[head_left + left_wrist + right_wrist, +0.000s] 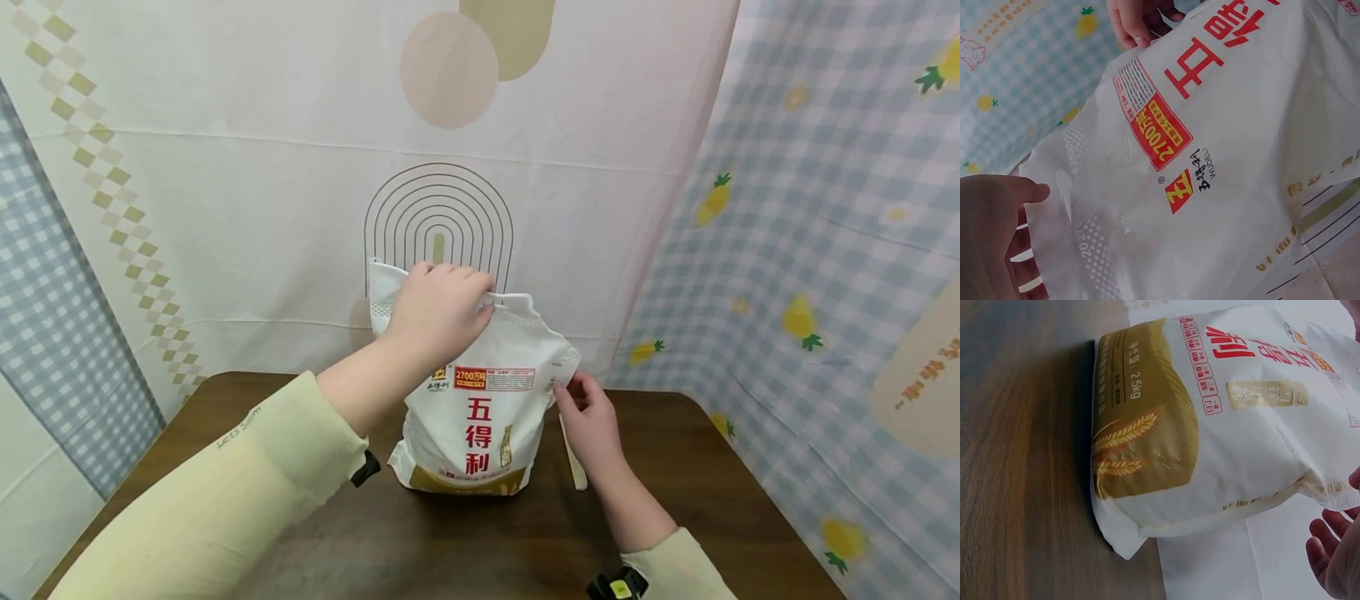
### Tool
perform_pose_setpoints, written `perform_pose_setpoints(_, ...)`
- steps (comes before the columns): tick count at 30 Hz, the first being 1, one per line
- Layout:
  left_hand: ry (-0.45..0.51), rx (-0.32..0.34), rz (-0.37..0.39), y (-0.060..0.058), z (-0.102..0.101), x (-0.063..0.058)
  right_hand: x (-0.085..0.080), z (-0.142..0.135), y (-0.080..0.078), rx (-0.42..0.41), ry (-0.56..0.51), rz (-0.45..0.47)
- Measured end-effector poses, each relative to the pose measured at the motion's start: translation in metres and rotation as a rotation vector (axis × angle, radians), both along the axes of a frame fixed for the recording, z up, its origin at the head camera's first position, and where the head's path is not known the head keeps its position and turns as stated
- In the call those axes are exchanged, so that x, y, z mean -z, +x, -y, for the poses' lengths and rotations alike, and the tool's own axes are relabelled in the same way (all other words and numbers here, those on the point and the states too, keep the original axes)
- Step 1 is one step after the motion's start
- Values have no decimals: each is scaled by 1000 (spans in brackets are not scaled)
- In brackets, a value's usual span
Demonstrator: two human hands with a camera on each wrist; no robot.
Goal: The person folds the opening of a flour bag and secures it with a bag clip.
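Note:
A white flour bag with red characters and a gold base stands upright on the brown table. Its printed wheat ears and "2.5kg" show in the right wrist view. My left hand grips the bag's top edge, thumb in front and fingers behind, as the left wrist view also shows for the hand. At the bag's right side edge, my right hand pinches the upper corner between thumb and fingers. The bag leans slightly, its top crumpled near the left hand.
On the table, a thin pale stick lies to the right of the bag, partly behind my right hand. A white patterned cloth hangs behind the table, and a blue checked cloth with pineapples hangs on the right.

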State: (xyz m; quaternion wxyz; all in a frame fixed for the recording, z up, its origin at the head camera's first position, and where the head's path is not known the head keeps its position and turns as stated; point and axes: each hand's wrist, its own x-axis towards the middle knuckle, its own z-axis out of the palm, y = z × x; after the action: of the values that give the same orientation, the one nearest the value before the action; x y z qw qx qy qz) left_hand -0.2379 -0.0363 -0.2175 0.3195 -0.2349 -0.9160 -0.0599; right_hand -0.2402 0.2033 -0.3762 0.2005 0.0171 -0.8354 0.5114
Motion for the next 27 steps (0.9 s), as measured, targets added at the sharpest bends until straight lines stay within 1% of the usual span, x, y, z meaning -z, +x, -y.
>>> perform_pose_setpoints(3,-24,-5,20,-4,-1,-2,-1,2,-3,-30,-95,11)
perform_pose_setpoints(7,-58,-23,91,-7,-3,-5,-1,3,-7,-81,-210,12)
perform_pose_setpoints(11,-85,-33,144,-11,-5,-7,0,2,-10,-104,-263,8)
perform_pose_setpoints(18,-108,-31,181,-15,-8,-10,2,-2,-17,-165,-364,24)
perform_pose_setpoints(22,-115,-21,186,-17,-8,-13,1,-1,-20,-194,-383,36)
perform_pose_setpoints(27,-128,-21,207,-19,-9,-14,-2,0,-22,-216,-351,46)
